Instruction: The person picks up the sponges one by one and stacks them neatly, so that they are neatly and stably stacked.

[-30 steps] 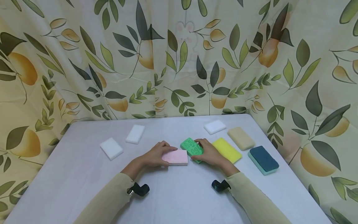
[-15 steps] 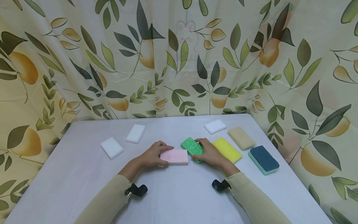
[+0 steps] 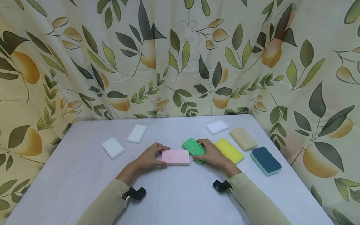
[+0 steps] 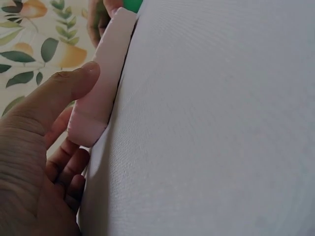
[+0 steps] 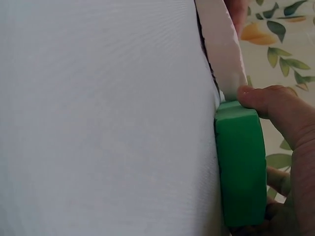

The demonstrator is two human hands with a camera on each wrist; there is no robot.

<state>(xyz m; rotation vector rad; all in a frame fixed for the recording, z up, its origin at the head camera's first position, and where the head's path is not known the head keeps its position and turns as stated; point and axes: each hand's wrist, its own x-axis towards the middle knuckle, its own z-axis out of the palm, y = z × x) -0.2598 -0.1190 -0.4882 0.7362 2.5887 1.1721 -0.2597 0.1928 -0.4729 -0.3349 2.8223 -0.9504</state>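
In the head view a pink sponge [image 3: 175, 157] lies flat at the middle of the table. My left hand [image 3: 149, 157] is spread loosely about its left end, thumb along the front side and forefinger along the back. The left wrist view shows the thumb [image 4: 81, 81] over the sponge's side, with the other fingers loosely bent beyond its end; whether they touch is unclear. My right hand [image 3: 212, 153] grips a green patterned sponge [image 3: 193, 148], which sits slanted just right of the pink one. In the right wrist view the right thumb [image 5: 261, 98] presses the green sponge's near corner.
To the right lie a yellow sponge [image 3: 229, 151], a beige sponge [image 3: 243, 139] and a dark blue and mint sponge [image 3: 265, 160]. White sponges [image 3: 113, 148] [image 3: 137, 133] [image 3: 217, 127] lie left and at the back. A patterned curtain [image 3: 180, 62] hangs behind the white-covered table [image 3: 180, 200].
My left hand has slid a little left along the pink sponge, baring its left end, while the sponge stays in place. The right hand and green sponge have not visibly moved.
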